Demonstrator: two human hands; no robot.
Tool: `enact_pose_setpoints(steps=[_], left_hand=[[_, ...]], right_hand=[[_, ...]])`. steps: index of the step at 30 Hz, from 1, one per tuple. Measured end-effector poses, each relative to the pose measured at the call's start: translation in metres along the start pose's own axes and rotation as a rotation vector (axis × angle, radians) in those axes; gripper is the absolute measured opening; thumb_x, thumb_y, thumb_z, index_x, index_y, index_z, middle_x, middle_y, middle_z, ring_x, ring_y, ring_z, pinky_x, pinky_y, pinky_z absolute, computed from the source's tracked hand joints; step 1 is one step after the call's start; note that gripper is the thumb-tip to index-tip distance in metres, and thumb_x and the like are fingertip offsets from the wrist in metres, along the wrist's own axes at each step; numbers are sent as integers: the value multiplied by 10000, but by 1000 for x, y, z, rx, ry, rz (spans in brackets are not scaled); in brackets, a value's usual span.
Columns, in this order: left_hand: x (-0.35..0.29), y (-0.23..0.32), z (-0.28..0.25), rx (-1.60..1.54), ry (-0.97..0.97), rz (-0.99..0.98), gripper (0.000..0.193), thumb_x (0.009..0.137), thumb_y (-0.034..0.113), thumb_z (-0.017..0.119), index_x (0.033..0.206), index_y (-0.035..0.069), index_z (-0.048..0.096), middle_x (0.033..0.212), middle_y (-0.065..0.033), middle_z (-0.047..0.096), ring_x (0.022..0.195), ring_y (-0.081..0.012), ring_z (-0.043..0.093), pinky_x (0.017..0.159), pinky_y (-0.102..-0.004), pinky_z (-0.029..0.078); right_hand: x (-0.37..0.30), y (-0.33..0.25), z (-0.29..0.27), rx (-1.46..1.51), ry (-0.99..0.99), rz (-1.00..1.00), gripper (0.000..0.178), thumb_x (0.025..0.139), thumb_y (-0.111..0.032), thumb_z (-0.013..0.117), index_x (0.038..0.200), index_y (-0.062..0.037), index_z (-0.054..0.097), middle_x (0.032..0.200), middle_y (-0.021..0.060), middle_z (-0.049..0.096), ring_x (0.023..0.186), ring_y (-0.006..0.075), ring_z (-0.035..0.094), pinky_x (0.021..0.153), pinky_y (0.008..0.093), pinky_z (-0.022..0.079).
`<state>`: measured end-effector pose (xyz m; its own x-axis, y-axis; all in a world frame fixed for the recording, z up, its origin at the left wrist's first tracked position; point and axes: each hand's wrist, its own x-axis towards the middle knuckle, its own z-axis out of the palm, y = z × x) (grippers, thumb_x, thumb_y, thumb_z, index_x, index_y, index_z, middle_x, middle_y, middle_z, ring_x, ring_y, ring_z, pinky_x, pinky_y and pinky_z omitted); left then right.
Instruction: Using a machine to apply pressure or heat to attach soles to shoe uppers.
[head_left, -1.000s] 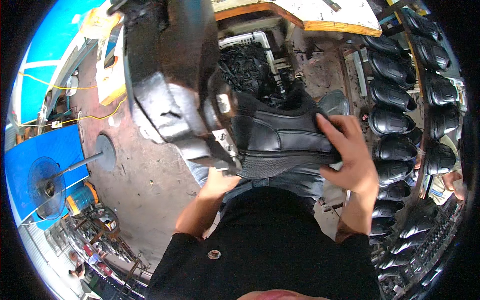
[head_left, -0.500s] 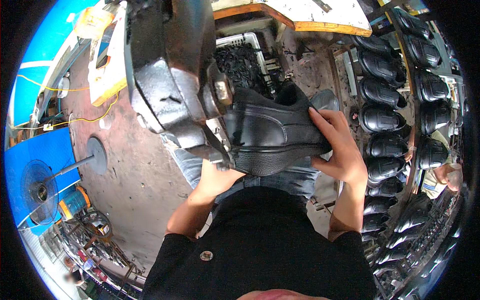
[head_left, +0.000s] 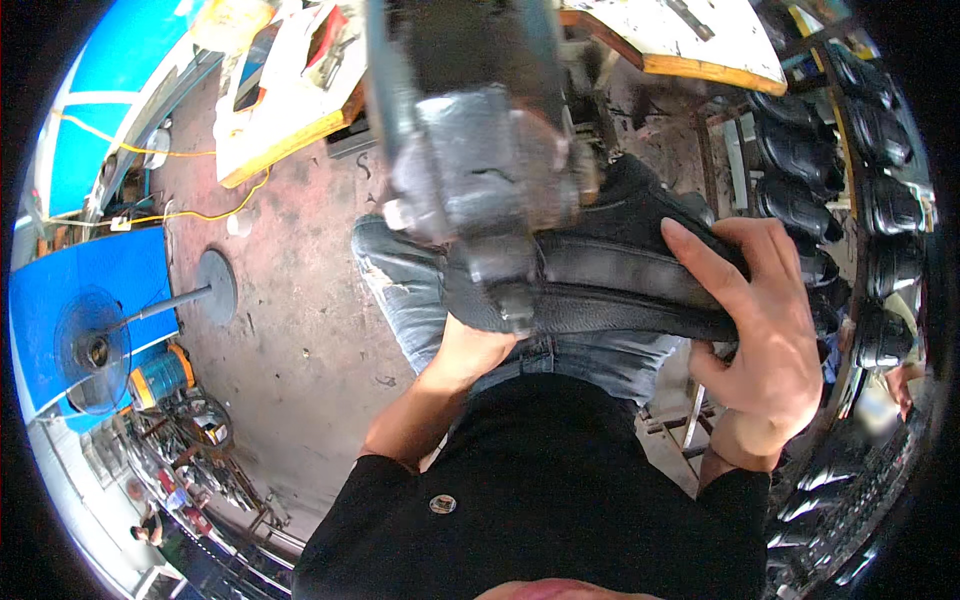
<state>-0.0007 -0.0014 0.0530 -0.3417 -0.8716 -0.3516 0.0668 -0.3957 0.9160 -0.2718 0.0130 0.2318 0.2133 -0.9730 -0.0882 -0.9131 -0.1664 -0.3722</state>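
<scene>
A black leather shoe upper (head_left: 630,270) stretches across above my lap, its left end under the dark metal head of a machine (head_left: 465,150). The machine head is smeared by motion. My right hand (head_left: 765,320) grips the upper's right end, thumb below and fingers over the top. At the left end, close under the machine's tip, my left hand (head_left: 475,350) holds the upper from beneath. Its fingers are hidden behind the leather and the metal. The part of the upper at the machine's tip is covered.
White worktables with wooden edges (head_left: 700,72) stand beyond the machine. Racks of black shoe uppers (head_left: 885,205) line the right side, where another person's hand (head_left: 903,388) shows. At left are a standing fan (head_left: 95,350), a yellow cable (head_left: 235,212) and, farther back, another person (head_left: 150,528).
The view has shifted, so the surroundings sit farther right. The upper has turned under the machine, and my right hand has come nearer, its fingers now reaching over the edge.
</scene>
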Motion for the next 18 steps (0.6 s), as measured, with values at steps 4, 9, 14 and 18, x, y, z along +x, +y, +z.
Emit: enact_pose_setpoints(steps=[4,9,14,18], left_hand=[[5,3,-15,-386,-41,145,610,783,-56,834,1327,28,572,1259,-71,637,1171,-162,613,985,-346,522],[29,16,-8,380,-149,493,662,729,106,904,1311,21,599,1273,-145,628,1243,-274,581,1093,-403,444],[31,2,-51,520,22,258,867,768,218,900,1492,31,460,1477,-179,524,1399,-302,480,1179,-418,362],[25,-23,-63,-70,-118,-13,923,839,144,846,1588,47,314,1555,-150,463,1459,-267,413,1222,-444,301]], right_hand=[[15,8,37,123,43,-60,979,650,-105,835,1552,-146,455,1355,199,522,1248,409,501,1098,475,401],[27,1,89,574,197,-141,1084,658,-133,911,1581,-29,351,1480,196,472,1366,376,459,1164,448,353],[2,32,115,772,289,4,1118,640,-84,919,1583,-33,319,1491,139,478,1371,307,483,1191,407,342],[-41,72,136,1249,590,151,1135,628,-56,912,1589,-80,308,1483,81,477,1360,283,492,1161,410,397]])
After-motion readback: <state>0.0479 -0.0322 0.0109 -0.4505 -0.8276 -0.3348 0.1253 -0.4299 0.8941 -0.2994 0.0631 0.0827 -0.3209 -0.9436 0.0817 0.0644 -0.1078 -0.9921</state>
